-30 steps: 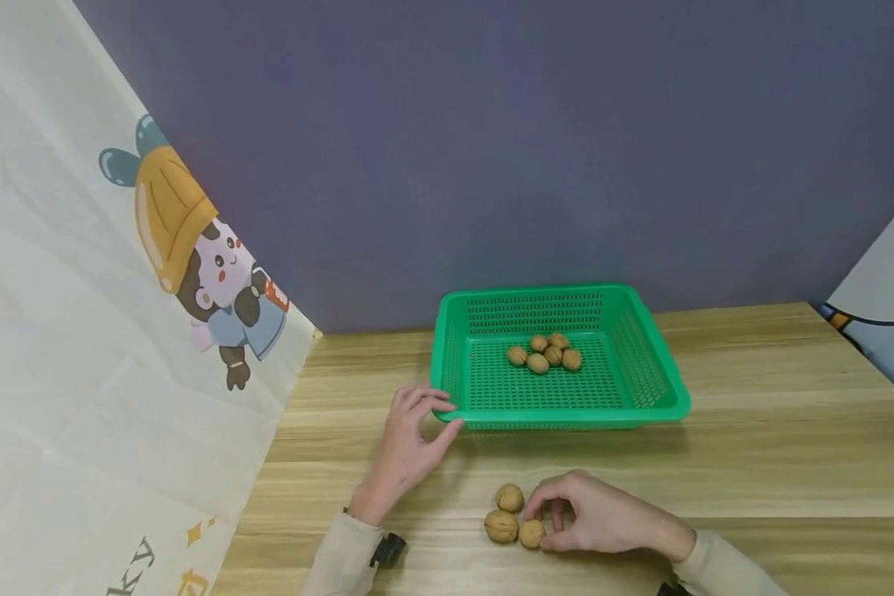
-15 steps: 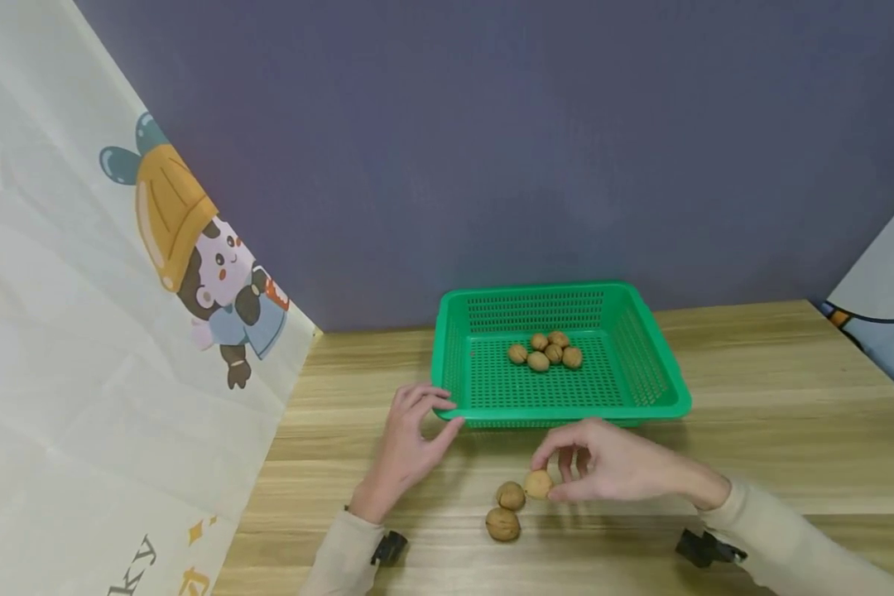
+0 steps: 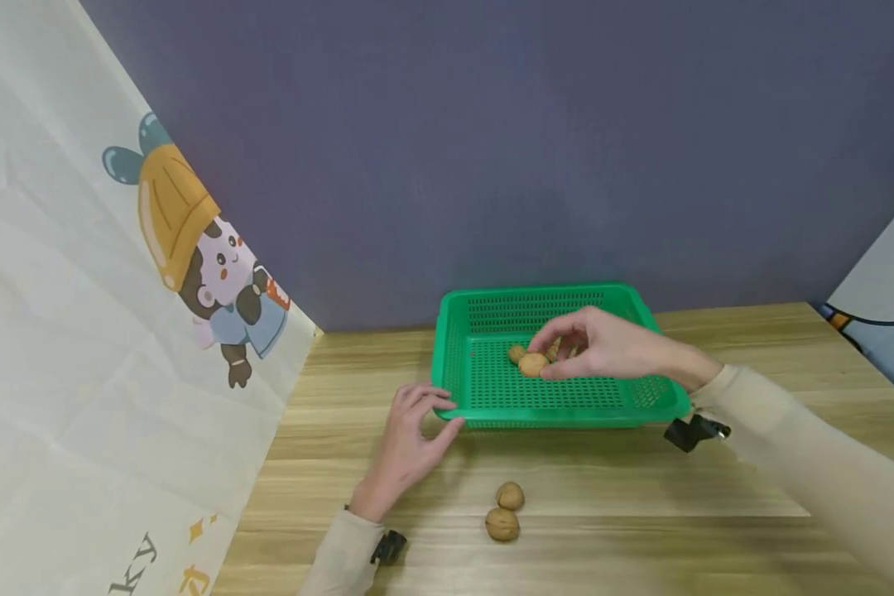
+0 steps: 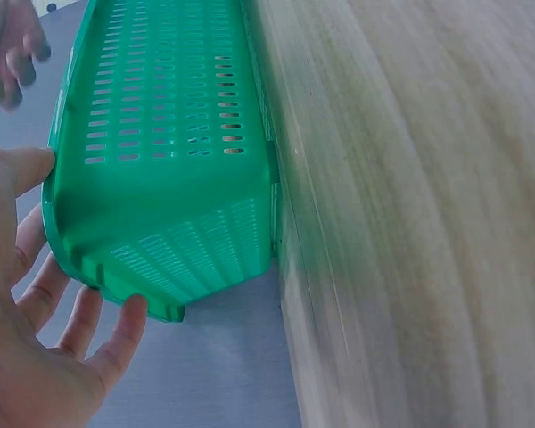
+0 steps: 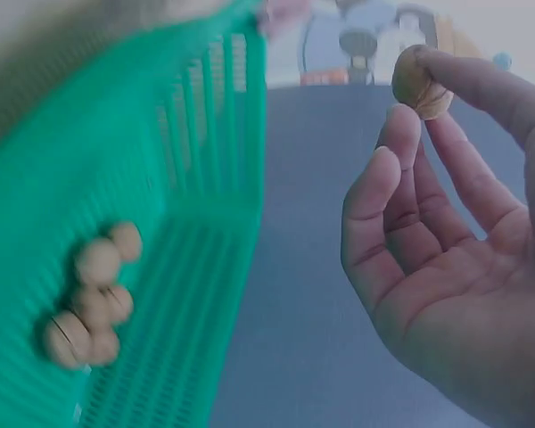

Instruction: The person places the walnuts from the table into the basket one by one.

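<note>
My right hand [image 3: 612, 343] pinches a walnut [image 3: 532, 364] between thumb and fingertips, over the green basket [image 3: 566, 417]. In the right wrist view the held walnut [image 5: 419, 82] shows at the fingertips, above the level of the basket floor. Several walnuts [image 5: 96, 261] lie clustered on that floor; in the head view the right hand mostly hides them. At the basket's near left corner my left hand [image 3: 408, 447] rests with relaxed, spread fingers, its thumb against the rim, as the left wrist view shows. Two walnuts [image 3: 502, 524] sit together on the table in front.
The wooden table [image 3: 752, 430] carries the basket near its back edge. Behind it rises a dark grey-blue panel [image 3: 507, 149]. A white sheet with a printed cartoon figure [image 3: 227, 273] borders the left side.
My right hand has picked up one of three walnuts in front and carried it forward over the basket. The left hand has stayed at the basket's corner.
</note>
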Tool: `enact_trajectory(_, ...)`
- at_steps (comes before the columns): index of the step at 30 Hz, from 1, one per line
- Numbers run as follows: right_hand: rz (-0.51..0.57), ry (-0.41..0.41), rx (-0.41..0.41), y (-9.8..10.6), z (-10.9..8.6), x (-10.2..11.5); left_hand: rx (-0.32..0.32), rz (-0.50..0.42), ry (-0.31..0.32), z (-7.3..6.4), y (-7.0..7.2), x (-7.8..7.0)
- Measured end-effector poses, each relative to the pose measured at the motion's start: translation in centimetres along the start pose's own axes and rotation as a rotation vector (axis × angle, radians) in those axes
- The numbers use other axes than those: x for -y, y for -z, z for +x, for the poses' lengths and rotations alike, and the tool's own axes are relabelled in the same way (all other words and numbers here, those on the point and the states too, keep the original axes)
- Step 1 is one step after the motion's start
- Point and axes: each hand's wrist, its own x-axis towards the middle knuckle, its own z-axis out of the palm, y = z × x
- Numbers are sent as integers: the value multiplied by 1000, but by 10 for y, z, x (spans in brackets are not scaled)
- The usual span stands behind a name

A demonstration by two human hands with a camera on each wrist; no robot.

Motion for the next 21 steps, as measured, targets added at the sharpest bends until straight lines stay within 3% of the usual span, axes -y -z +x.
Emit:
enact_trajectory(4, -63, -38, -48, 20, 24, -9, 8, 5, 7, -1, 1, 0)
enact_trajectory(9, -128, -108, -81, 28, 49, -33, 20, 13, 11, -2, 1, -1)
enact_trajectory(21, -197, -235, -95, 9, 85, -102, 4, 1, 10, -1, 0, -1)
